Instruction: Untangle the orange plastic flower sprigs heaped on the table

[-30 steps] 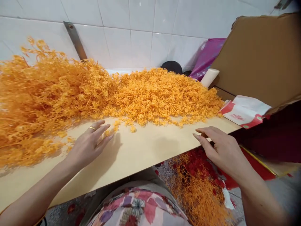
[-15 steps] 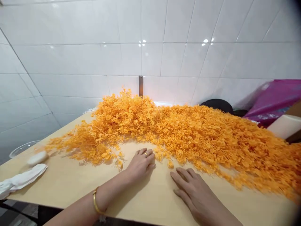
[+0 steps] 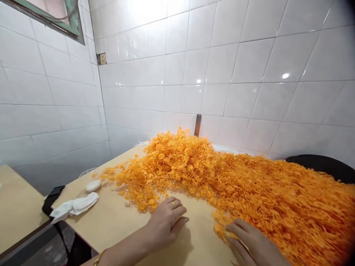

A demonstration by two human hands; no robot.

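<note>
A big heap of small orange plastic sprigs (image 3: 244, 188) covers the back and right of a pale wooden table (image 3: 116, 218). My left hand (image 3: 166, 220), with a gold ring, lies palm down on the bare wood beside the heap's near edge, fingers loosely curled and empty. At the bottom right, my right hand (image 3: 249, 244) rests against the front of the heap. Its fingers are spread over loose sprigs and hold nothing that I can see.
A crumpled white cloth (image 3: 73, 207) and a small white lump (image 3: 93, 185) lie at the table's left end. White tiled walls close the back and left. A black round object (image 3: 324, 166) sits behind the heap at right. A second wooden surface (image 3: 16, 207) stands further left.
The view has swung up and to the left. My right hand has moved from bare wood into the heap's front edge. My left hand has stayed at the heap's near edge.
</note>
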